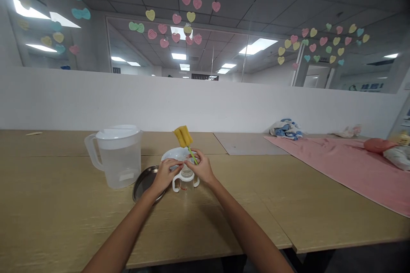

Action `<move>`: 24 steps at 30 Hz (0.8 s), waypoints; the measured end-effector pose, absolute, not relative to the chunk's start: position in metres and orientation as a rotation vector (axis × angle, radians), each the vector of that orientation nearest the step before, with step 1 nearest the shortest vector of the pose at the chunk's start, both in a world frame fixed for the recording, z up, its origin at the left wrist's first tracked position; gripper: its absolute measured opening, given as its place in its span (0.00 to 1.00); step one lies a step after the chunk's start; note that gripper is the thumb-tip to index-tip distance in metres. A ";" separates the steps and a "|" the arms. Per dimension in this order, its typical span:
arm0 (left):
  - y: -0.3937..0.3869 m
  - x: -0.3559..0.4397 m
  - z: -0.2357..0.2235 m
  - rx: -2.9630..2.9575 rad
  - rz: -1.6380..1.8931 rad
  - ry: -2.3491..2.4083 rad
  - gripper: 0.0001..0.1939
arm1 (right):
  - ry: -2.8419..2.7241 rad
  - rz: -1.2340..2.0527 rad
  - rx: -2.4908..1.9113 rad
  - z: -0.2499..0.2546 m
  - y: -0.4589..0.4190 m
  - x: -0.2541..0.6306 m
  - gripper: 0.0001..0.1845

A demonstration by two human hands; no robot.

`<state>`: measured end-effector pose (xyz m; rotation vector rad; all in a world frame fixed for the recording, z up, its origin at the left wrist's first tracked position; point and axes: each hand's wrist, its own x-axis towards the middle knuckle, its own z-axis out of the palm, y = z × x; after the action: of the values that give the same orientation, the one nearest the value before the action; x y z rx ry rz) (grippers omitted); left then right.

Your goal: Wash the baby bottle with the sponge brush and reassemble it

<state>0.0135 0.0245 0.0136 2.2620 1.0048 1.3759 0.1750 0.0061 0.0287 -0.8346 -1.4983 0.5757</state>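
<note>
1. Sponge bottle brush (183, 136), yellow head up, tilts above a white two-handled cup (185, 181) at lower centre of the frame.
2. Right hand (201, 167): fingers clamped on the green handle (192, 156).
3. Left hand (165, 175): fingers together beside that handle; cannot tell whether they grip it.
4. Plastic pitcher (118, 158) stands left of centre, just beside a steel dish (143, 182).

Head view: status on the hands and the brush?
Right hand pinching sponge bottle brush; left hand beside it, grip unclear. Two-handled cup below both hands. Plastic pitcher left, apart from them.

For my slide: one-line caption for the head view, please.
Left hand and right hand hold a yellow sponge brush over a white two-handled cup, beside a plastic jug.
</note>
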 end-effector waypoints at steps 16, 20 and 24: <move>0.032 0.010 0.016 1.296 1.640 0.854 0.20 | -1.880 -0.335 -1.434 0.026 0.006 0.202 0.16; 0.034 0.010 0.015 1.166 1.669 0.795 0.19 | -1.822 -0.392 -1.455 0.029 0.003 0.201 0.18; 0.035 0.010 0.016 1.048 1.673 0.760 0.14 | -1.876 -0.449 -1.504 0.032 0.004 0.203 0.19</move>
<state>0.0096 0.0354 0.0160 1.0476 0.7603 1.6732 0.2030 0.0044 0.0319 -1.5044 -1.8762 -0.4491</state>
